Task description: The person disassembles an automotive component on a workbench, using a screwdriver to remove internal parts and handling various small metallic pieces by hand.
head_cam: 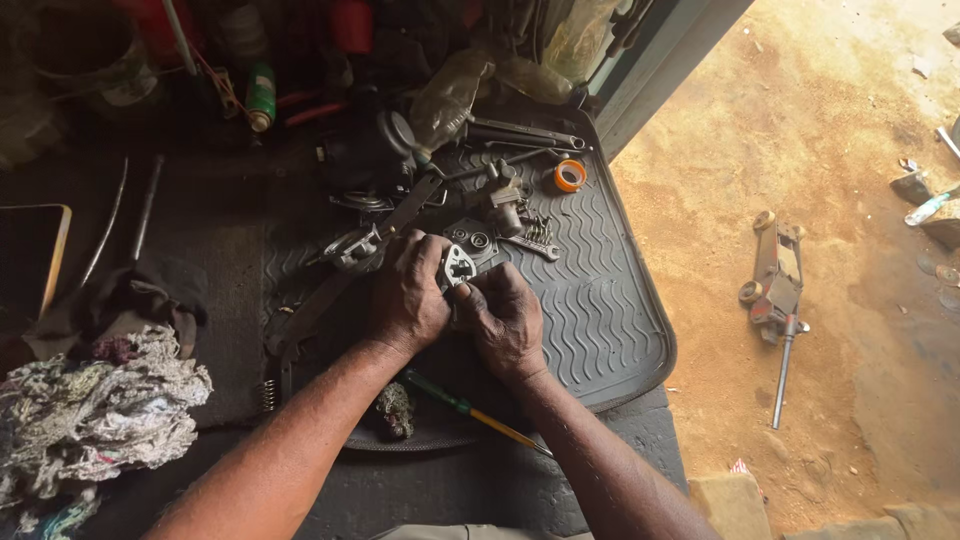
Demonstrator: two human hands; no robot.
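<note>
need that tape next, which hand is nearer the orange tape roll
Right. The right hand lies below and slightly left of the orange tape roll; the left hand sits farther left across the mat.

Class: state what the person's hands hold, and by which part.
Both hands, left hand and right hand, grip a small pale metal part by its sides and lower edge.

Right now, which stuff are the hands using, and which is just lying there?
In use:
left hand
right hand
small metal part

Lying about:
screwdriver
tape roll
wrenches
rag pile
floor jack
rubber mat
</note>
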